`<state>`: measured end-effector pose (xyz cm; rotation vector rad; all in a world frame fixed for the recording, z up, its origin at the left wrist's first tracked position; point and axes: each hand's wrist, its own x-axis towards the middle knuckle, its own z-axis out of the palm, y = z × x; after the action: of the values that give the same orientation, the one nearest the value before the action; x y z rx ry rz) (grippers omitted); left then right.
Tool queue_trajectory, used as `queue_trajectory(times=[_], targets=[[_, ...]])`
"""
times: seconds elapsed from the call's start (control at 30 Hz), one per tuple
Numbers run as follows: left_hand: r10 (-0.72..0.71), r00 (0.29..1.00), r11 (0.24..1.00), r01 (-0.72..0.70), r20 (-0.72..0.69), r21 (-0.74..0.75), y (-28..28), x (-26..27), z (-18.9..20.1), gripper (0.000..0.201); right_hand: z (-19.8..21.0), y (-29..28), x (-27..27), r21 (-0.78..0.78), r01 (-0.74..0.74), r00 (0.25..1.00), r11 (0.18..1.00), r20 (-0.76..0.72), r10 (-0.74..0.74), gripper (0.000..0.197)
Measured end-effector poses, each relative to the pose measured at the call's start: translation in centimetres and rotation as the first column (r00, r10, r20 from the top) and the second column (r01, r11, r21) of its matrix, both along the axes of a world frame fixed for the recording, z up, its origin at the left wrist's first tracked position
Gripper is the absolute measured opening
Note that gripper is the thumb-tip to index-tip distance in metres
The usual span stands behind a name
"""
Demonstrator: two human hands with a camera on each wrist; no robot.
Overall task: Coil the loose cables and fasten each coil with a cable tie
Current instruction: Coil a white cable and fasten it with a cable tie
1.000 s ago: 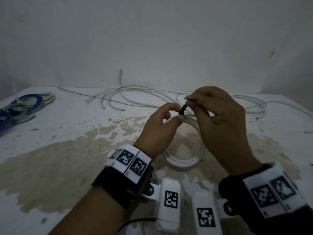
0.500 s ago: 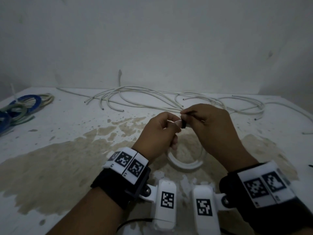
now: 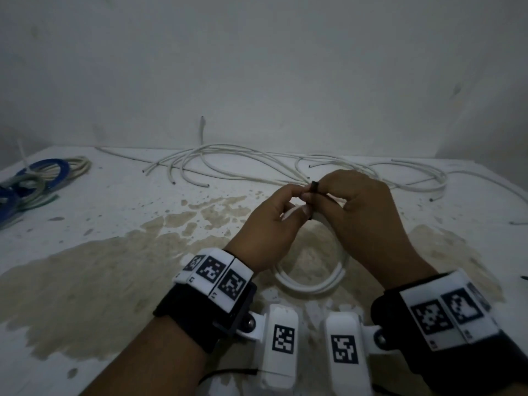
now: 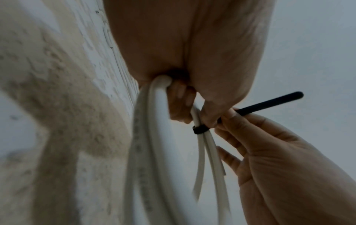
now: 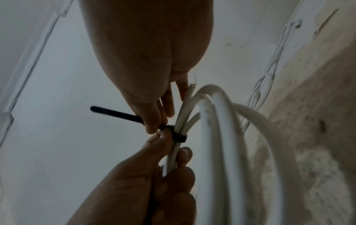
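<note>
Both hands have lowered toward the counter point(image 3: 114, 224) since one second ago. The right hand point(image 3: 368, 212) and left hand point(image 3: 274, 224) have closed together over the white coil point(image 3: 311, 285), pinching the black cable tie point(image 3: 314, 186).

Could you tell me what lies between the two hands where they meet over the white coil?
The black cable tie, looped round the coil; the right hand pinches its tail, the left hand grips the strands. Clearest in the right wrist view.

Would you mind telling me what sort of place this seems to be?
Probably a bare workroom: a stained white table against a plain wall, loose white cables at the back, and coloured coils already bundled to the left.
</note>
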<state>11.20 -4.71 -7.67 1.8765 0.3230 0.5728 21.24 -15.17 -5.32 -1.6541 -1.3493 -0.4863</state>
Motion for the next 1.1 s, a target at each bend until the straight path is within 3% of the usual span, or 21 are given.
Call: queue_trajectory(times=[0.17, 0.27, 0.37, 0.5, 0.7, 0.8, 0.9, 1.1], targets=[[-0.001, 1.000, 0.999, 0.002, -0.025, 0.046, -0.4, 0.2, 0.2, 0.007, 0.4, -0.5, 0.0, 0.027, 0.059, 0.998, 0.998, -0.019, -0.059, 0.009], [-0.012, 1.000, 1.000, 0.013, -0.021, 0.023, -0.3, 0.1, 0.3, 0.006, 0.8, -0.5, -0.3, -0.045, 0.037, 0.977, 0.998, -0.209, -0.046, 0.010], [-0.014, 1.000, 0.993, 0.012, -0.015, -0.115, -0.3, 0.0, 0.3, 0.012, 0.7, -0.5, 0.2, -0.140, -0.027, 0.927, 0.990, -0.375, -0.028, 0.007], [0.078, 0.997, 0.950, -0.077, -0.008, -0.301, -0.1, 0.0, 0.5, 0.017, -0.2, -0.9, 1.4, -0.337, 0.009, 0.924, 0.941, -0.358, -0.137, 0.025], [0.175, 0.984, 0.872, -0.141, 0.029, -0.469, -0.3, 0.3, 0.6, 0.013, -1.1, -0.3, 1.0, -0.386, 0.011, 0.902, 0.922, -0.394, -0.175, 0.037], [0.172, 0.984, 0.861, -0.127, 0.047, -0.492, -0.4, 0.3, 0.7, 0.011, -1.0, -0.2, 0.8, -0.333, 0.041, 0.912, 0.942, -0.374, -0.171, 0.020], [0.204, 0.977, 0.869, -0.149, 0.067, -0.473, -0.5, 0.3, 0.6, 0.018, -0.9, -0.1, 0.5, -0.291, 0.073, 0.942, 0.954, -0.295, -0.162, 0.021], [0.332, 0.940, 0.800, -0.235, 0.082, -0.552, -0.6, 0.5, 0.6, 0.020, -1.5, 0.6, -0.1, -0.196, 0.082, 0.982, 0.977, -0.153, -0.113, 0.022]])
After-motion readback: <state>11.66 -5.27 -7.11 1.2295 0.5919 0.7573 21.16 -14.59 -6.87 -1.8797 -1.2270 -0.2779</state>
